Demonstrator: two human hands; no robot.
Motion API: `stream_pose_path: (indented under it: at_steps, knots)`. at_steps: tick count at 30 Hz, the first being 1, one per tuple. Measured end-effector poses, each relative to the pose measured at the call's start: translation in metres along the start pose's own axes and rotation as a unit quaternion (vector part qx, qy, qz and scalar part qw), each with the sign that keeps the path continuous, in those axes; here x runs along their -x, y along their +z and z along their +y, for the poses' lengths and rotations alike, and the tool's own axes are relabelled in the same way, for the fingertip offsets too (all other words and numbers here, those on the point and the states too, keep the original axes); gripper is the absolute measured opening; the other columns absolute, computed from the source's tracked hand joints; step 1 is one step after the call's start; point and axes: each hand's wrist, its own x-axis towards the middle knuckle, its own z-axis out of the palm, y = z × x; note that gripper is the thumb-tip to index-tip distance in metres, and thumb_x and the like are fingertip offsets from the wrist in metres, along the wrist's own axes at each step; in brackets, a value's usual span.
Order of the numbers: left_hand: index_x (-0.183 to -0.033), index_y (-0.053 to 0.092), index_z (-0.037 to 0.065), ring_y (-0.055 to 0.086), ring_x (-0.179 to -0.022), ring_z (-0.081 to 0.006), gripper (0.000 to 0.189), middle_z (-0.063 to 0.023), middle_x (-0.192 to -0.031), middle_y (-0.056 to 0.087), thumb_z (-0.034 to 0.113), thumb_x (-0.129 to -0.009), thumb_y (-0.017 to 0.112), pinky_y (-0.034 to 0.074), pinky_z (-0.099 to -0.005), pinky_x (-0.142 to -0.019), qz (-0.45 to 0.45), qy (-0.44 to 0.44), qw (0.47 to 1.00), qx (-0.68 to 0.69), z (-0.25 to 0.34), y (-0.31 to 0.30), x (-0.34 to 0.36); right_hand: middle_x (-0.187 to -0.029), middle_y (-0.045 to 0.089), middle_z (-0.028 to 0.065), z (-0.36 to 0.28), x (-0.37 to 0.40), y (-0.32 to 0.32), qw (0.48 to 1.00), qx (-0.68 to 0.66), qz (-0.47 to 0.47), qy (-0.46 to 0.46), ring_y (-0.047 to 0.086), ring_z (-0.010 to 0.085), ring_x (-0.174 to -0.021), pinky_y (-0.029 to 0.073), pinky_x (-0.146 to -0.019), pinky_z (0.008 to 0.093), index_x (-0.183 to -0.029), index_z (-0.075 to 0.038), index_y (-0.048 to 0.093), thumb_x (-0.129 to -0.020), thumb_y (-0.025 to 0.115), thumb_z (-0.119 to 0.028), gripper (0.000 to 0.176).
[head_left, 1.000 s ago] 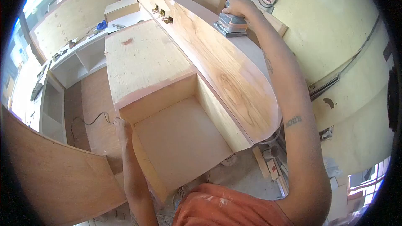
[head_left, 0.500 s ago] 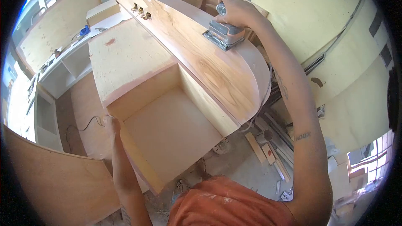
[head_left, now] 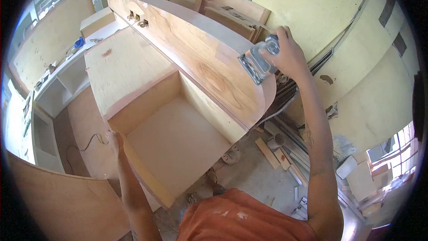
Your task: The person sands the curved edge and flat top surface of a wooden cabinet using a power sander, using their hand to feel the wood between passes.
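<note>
Hand sanding machine at the rounded end of a wooden panel, head view. The sander (head_left: 263, 60), grey with touches of orange, is at the upper edge of the wooden panel (head_left: 196, 53), near its curved end. It is tilted, its flat base plate (head_left: 249, 70) turned toward the panel; whether plate and wood touch cannot be told. The right hand (head_left: 290, 56) is closed around the rounded top of the sander, fingers curled over the casing. The left hand (head_left: 115, 140) is partly curled at the far left corner of the open box (head_left: 178, 116); whether it grips the rim or merely rests there cannot be told. Beside the box extends a plywood top (head_left: 129, 60) with a reddish patch, and metal fittings (head_left: 142, 23) show in cut-outs of the panel.

Handling (judged): the sander should be rigid and moderately heavy, yet manageable with one hand; dust could make its casing slippery. The rounded top offers the best hold, with fingers clear of the base plate. The panel appears stiff, its edge probably easily marked by a tilted plate.

Lettering: no brand, label or other writing can be read, on the sander or elsewhere.
</note>
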Motion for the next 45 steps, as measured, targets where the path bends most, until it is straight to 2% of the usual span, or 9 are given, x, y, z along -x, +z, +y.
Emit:
stream_pose_path:
  at_steps: [2,5,12,20,23,26,35,42,45]
  knots:
    - [-0.095,0.057,0.001,0.066,-0.08,-0.0342,0.024,-0.0189,-0.095,0.063,0.023,-0.1,0.049,0.051,-0.0457,-0.066,-0.003,0.13,0.986,-0.106,-0.02,0.041,-0.015,-0.128,0.055,0.0173,0.01,0.006,0.004,1.0,-0.01,0.006,-0.004,0.063,0.0403,-0.11,0.054,-0.09,0.0497,-0.13,-0.007,0.044,-0.083,0.075,-0.036,0.063]
    - [-0.094,0.055,0.001,0.066,-0.078,-0.0334,0.021,-0.0177,-0.094,0.062,0.021,-0.099,0.052,0.052,-0.0442,-0.065,0.09,-0.174,0.946,0.259,0.037,-0.08,0.016,-0.13,0.055,0.0177,0.008,-0.006,0.005,1.0,-0.001,0.008,-0.017,0.063,0.0403,-0.111,0.054,-0.091,0.049,-0.135,-0.006,0.043,-0.083,0.076,-0.037,0.069]
    - [-0.105,0.054,-0.001,0.064,-0.095,-0.0418,0.028,-0.0252,-0.102,0.061,0.025,-0.103,0.045,0.051,-0.0487,-0.083,0.036,-0.074,0.996,0.045,0.016,-0.022,0.018,-0.138,0.054,0.0162,-0.026,-0.103,0.029,0.993,0.066,-0.047,-0.09,0.061,0.0396,-0.117,0.052,-0.095,0.0477,-0.138,-0.009,0.043,-0.082,0.076,-0.044,0.074]
    - [-0.11,0.051,-0.006,0.057,-0.107,-0.0511,0.035,-0.033,-0.115,0.056,0.026,-0.103,0.038,0.046,-0.0566,-0.088,0.024,-0.217,0.867,0.448,0.029,-0.089,0.027,-0.149,0.047,0.0191,-0.088,-0.202,0.083,0.983,0.103,-0.084,-0.129,0.058,0.0391,-0.125,0.051,-0.1,0.0479,-0.146,-0.007,0.038,-0.08,0.076,-0.049,0.087]
    - [-0.11,0.051,-0.006,0.057,-0.109,-0.0507,0.033,-0.0329,-0.116,0.056,0.024,-0.103,0.038,0.046,-0.0568,-0.089,0.007,-0.12,0.966,0.23,0.004,-0.021,0.026,-0.148,0.047,0.0208,-0.103,-0.229,0.1,0.983,0.094,-0.091,-0.129,0.058,0.0399,-0.126,0.052,-0.1,0.0519,-0.146,-0.007,0.039,-0.079,0.076,-0.048,0.087]
    - [-0.11,0.051,-0.005,0.058,-0.107,-0.0502,0.03,-0.0323,-0.114,0.058,0.021,-0.102,0.039,0.047,-0.056,-0.087,-0.008,-0.219,0.923,0.316,0.054,-0.167,0.033,-0.147,0.048,0.0217,-0.114,-0.252,0.115,0.985,0.086,-0.084,-0.123,0.059,0.0405,-0.125,0.052,-0.1,0.0564,-0.146,-0.007,0.041,-0.08,0.076,-0.045,0.085]
    - [-0.106,0.051,-0.003,0.061,-0.099,-0.0499,0.023,-0.0312,-0.109,0.059,0.017,-0.097,0.044,0.05,-0.0562,-0.08,0.005,-0.13,0.978,0.166,0.003,-0.009,0.027,-0.147,0.048,0.0218,-0.135,-0.29,0.139,0.986,0.083,-0.09,-0.115,0.058,0.0395,-0.126,0.051,-0.101,0.0539,-0.148,-0.008,0.039,-0.081,0.076,-0.047,0.086]
    - [-0.107,0.052,-0.001,0.062,-0.094,-0.0487,0.025,-0.0285,-0.103,0.06,0.02,-0.098,0.041,0.049,-0.057,-0.079,0.0,-0.213,0.937,0.277,0.049,-0.149,0.026,-0.148,0.047,0.022,-0.097,-0.223,0.102,0.986,0.065,-0.059,-0.143,0.059,0.0394,-0.124,0.052,-0.098,0.0488,-0.14,-0.006,0.043,-0.082,0.075,-0.044,0.076]
    - [-0.106,0.053,-0.003,0.06,-0.088,-0.0467,0.027,-0.0268,-0.103,0.059,0.02,-0.099,0.04,0.049,-0.0549,-0.078,-0.165,0.025,0.982,-0.086,0.018,-0.087,0.007,-0.144,0.049,0.0183,-0.079,-0.187,0.076,0.983,0.061,-0.085,-0.148,0.062,0.0389,-0.119,0.052,-0.095,0.0488,-0.132,-0.007,0.046,-0.082,0.075,-0.045,0.069]
